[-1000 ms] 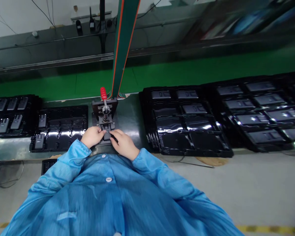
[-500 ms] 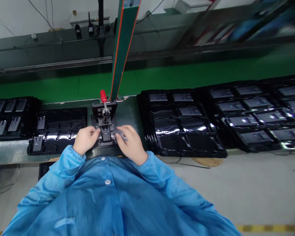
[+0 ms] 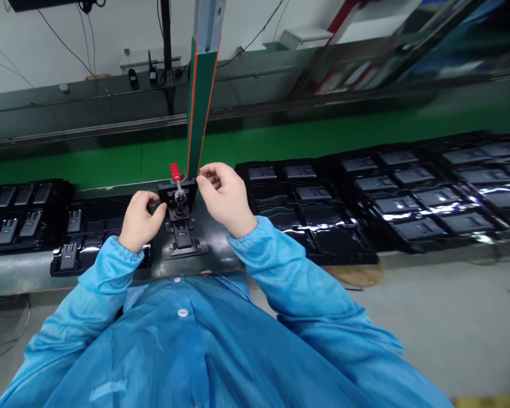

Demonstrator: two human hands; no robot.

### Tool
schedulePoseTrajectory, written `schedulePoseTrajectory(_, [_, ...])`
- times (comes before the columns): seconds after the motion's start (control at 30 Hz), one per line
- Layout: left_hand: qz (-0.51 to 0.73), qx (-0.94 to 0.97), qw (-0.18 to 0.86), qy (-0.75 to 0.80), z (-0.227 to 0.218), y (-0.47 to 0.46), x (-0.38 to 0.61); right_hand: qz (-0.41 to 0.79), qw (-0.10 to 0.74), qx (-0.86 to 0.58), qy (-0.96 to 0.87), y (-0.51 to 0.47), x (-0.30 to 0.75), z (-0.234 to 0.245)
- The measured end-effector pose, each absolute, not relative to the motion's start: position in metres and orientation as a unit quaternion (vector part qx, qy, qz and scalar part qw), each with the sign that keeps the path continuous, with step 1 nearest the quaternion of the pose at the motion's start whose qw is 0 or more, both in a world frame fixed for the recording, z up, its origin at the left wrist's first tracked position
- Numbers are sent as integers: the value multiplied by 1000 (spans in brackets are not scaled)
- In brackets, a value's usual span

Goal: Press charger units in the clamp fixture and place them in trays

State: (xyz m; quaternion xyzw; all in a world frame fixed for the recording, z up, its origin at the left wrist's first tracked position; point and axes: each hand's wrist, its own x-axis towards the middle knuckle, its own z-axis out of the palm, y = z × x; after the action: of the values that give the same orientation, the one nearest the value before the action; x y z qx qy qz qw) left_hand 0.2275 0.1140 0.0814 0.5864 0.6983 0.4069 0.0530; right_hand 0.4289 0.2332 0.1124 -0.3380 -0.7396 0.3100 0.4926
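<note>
A small dark device [image 3: 182, 234] with light lettering sits in the black toggle clamp fixture [image 3: 198, 248]. The clamp's red handle [image 3: 175, 171] stands upright above it. On the fixture's left side is my left hand [image 3: 141, 221], its thumb apart from the curled fingers and nothing in it. My right hand [image 3: 227, 198] is raised at the fixture's upper right, close to the red handle but apart from it. Its fingers are loosely bent, with a gap to the thumb, and no object shows in them.
A black tray [image 3: 96, 241] with a few similar devices lies left of the fixture, beside a fuller tray [image 3: 46, 229]. To the right, trays [image 3: 276, 198] hold flat dark pieces. A green post [image 3: 199, 107] rises behind the fixture.
My right hand has moved up from beside the device towards the red handle; the grey piece at its fingers no longer shows. My left hand has drawn back and up from the fixture.
</note>
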Motion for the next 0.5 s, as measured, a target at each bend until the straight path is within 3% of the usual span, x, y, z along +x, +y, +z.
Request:
schedulePoseTrajectory(0.3, [498,490,78,711,87,90,215,307,459,-315,-772,261,414,114])
schedulePoseTrajectory(0.5, [525,493,59,691,98,78,230,409,304,-254,-822,302,357,113])
